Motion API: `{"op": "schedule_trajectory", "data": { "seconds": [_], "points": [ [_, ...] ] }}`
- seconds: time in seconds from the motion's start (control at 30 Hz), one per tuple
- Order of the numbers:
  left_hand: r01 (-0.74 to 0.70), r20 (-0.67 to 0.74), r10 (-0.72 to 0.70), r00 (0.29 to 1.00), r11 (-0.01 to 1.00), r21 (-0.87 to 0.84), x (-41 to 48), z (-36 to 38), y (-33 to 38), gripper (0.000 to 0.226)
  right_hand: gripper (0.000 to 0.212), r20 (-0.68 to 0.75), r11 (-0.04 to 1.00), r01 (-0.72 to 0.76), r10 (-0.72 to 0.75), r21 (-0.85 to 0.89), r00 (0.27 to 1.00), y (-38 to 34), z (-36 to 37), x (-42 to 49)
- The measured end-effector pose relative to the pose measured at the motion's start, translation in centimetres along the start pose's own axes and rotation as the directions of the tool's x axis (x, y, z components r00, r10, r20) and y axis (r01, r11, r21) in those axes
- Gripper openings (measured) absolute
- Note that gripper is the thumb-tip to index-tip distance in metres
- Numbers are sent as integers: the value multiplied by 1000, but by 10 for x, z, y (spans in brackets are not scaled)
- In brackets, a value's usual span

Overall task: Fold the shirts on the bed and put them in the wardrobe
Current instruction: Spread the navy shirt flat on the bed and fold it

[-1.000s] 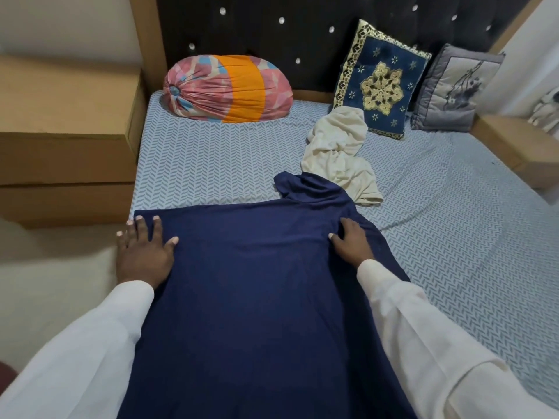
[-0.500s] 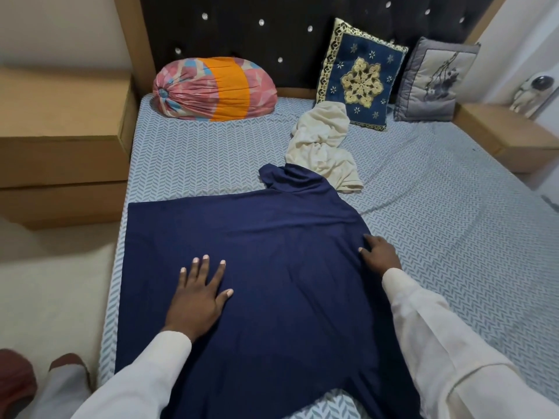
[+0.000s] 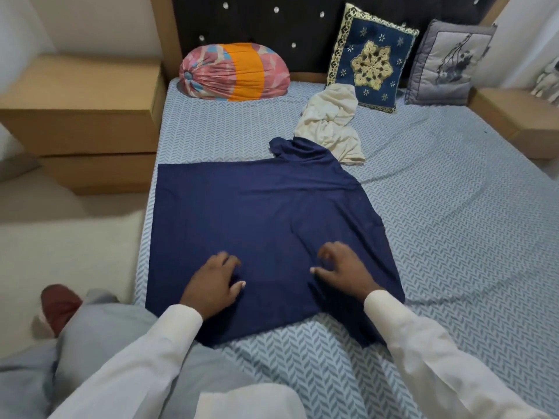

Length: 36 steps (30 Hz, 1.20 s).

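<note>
Your left hand [image 3: 216, 279] and right hand [image 3: 341, 269] rest, fingers bent, on the navy shirt [image 3: 257, 213] spread on the bed [image 3: 453, 237]. I cannot tell whether they pinch the cloth. A cream shirt [image 3: 329, 125] lies at 1 o'clock.

Fig. Head view. No lettering, label, brand, number or sign can be read on any surface. The navy shirt [image 3: 266, 219] is plain cloth without print. The blue cushion [image 3: 373, 57] carries a gold star ornament and small flower motifs. The grey cushion [image 3: 447, 60] carries a dark drawing. The herringbone bedsheet [image 3: 453, 237] bears pattern only.
</note>
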<state>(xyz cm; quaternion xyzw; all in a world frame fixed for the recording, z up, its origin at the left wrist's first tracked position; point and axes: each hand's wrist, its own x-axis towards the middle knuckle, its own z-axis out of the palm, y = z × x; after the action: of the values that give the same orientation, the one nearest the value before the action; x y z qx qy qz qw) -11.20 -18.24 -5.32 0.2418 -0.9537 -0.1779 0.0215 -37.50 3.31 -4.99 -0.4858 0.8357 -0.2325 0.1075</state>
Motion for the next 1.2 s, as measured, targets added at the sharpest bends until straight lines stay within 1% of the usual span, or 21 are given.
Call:
{"op": "schedule_trajectory", "data": {
  "seconds": [0.03, 0.07, 0.1, 0.13, 0.17, 0.23, 0.33, 0.4, 0.43, 0.53, 0.63, 0.73, 0.8, 0.87, 0.93, 1.0, 1.03, 1.07, 1.13, 1.17, 1.2],
  "points": [
    [-24, 76, 27, 997, 999, -36, -10, -4, 5, 31, 37, 159, 998, 10, -19, 54, 987, -11, 3, -9],
    [-48, 161, 56, 985, 997, -53, -23, -6, 10, 30, 41, 316, 998, 4, -22, 59, 949, -19, 6, -21],
    [-73, 244, 83, 966, 996, -49, -31, -8, 15, 31, 45, 430, 1000, 14, -22, 21, 903, -24, 9, -28],
    [-100, 317, 106, 942, 994, -35, -43, -9, 19, 32, 46, 494, 998, 45, -20, -39, 870, -28, 12, -37],
    [-125, 376, 120, 919, 992, -11, -51, -10, 22, 33, 46, 520, 991, 91, -27, -97, 853, -29, 14, -42],
    [-165, 447, 125, 886, 985, 50, -66, -9, 23, 36, 45, 520, 964, 172, -43, -202, 853, -34, 14, -48],
    [-173, 474, 80, 877, 972, 156, -82, -14, 14, 35, 41, 460, 910, 194, -5, -366, 888, -42, 10, -53],
    [-162, 462, 24, 886, 951, 262, -93, -19, 8, 34, 32, 384, 898, 151, 22, -414, 923, -45, 11, -59],
    [-142, 445, -16, 895, 937, 320, -97, -21, 5, 35, 29, 345, 903, 107, 47, -416, 938, -45, 12, -61],
    [-57, 393, -130, 910, 901, 429, -104, -24, -2, 41, 22, 235, 928, -23, 118, -373, 965, -48, 5, -61],
    [-10, 367, -179, 913, 889, 458, -106, -27, -11, 39, 21, 175, 917, -67, 146, -393, 974, -55, -5, -57],
    [29, 330, -207, 921, 881, 473, -107, -30, -22, 35, 29, 175, 907, -79, 165, -413, 971, -53, -8, -57],
    [69, 309, -227, 923, 891, 449, -108, -35, -31, 34, 30, 176, 913, -110, 192, -392, 965, -50, -9, -61],
    [120, 234, -225, 946, 913, 391, -110, -42, -37, 31, 27, 148, 915, -136, 205, -379, 967, -49, -12, -67],
    [156, 112, -202, 973, 932, 327, -109, -51, -40, 25, 23, 43, 919, -131, 158, -372, 987, -51, -16, -71],
    [154, 49, -176, 983, 941, 302, -110, -59, -41, 23, 22, -34, 924, -142, 139, -355, 990, -55, -17, -74],
    [145, 59, -170, 984, 943, 301, -110, -61, -41, 22, 22, -26, 923, -157, 158, -352, 987, -54, -17, -75],
    [139, 91, -174, 981, 943, 301, -110, -61, -41, 22, 24, 25, 921, -175, 196, -349, 980, -53, -17, -75],
    [141, 198, -207, 958, 943, 303, -112, -57, -42, 20, 25, 217, 911, -190, 281, -365, 935, -48, -16, -74],
    [140, 258, -225, 940, 940, 311, -113, -55, -43, 21, 26, 291, 905, -187, 310, -383, 905, -43, -14, -74],
    [130, 312, -236, 920, 937, 325, -113, -54, -45, 23, 27, 326, 903, -192, 328, -385, 887, -38, -12, -72]
  ]
}}
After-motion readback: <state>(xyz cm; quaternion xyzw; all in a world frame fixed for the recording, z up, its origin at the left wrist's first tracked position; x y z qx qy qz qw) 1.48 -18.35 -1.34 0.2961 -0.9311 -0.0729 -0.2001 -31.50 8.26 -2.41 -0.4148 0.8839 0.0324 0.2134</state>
